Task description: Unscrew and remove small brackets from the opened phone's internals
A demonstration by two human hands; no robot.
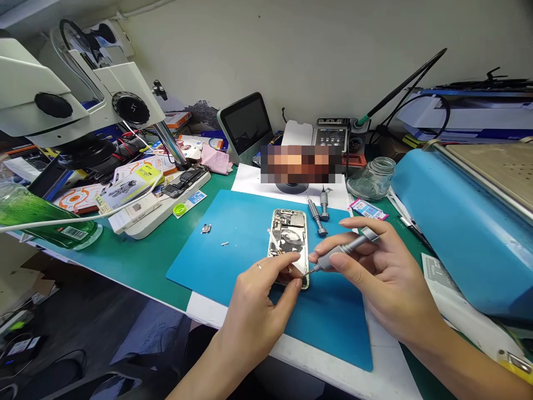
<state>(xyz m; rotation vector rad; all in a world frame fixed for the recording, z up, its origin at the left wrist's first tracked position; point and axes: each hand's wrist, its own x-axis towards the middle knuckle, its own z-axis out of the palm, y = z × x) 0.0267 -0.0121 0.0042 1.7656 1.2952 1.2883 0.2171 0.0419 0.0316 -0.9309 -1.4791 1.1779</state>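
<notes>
On the blue mat point(208, 244) lies an opened phone point(292, 239) with its inner parts bare. In my right hand point(391, 283) is a grey precision screwdriver point(339, 253), tilted so that its tip reaches the phone's near right end. My left hand point(258, 303) curls over the phone's lower part, thumb and forefinger close together beside that tip. Whatever they pinch is too small to make out. A thin white strip point(273, 239) sticks up at the phone's left side. Left of the phone are a small metal part point(205, 228) and a tinier piece point(225, 243).
Two more grey screwdrivers point(317, 218) point(324, 204) rest behind the phone. A microscope point(125, 100) overhangs the left side, near a green bottle point(45, 219). At the right are a glass jar point(372, 178) and a large blue machine point(462, 233). A small screen point(245, 125) stands behind.
</notes>
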